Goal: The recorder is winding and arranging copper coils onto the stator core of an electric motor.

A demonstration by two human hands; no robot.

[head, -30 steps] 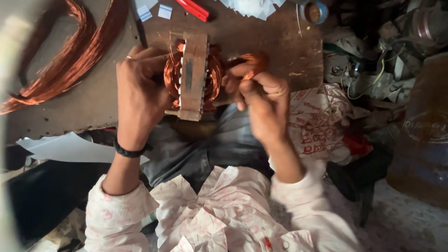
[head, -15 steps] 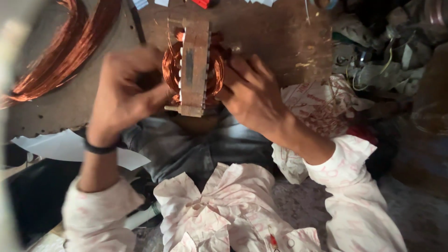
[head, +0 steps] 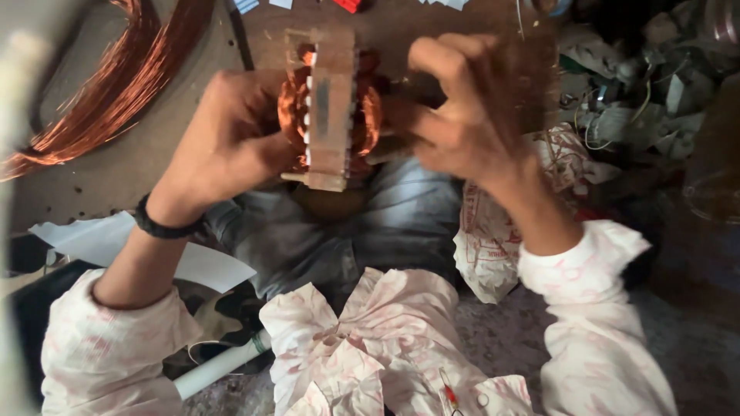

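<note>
Both hands grip a motor stator (head: 331, 108) wound with copper wire, held upright above the lap, left hand (head: 227, 142) clasping its left side, right hand (head: 462, 115) curled against its right coil.

Upright copper-wound stator core (head: 331, 108)

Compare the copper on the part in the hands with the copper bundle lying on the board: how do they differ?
The copper windings are packed tight around the metal core, gripped between the left hand and right hand. The loose copper wire bundle lies untouched on the board in long open curves. Both share the orange sheen.
</note>
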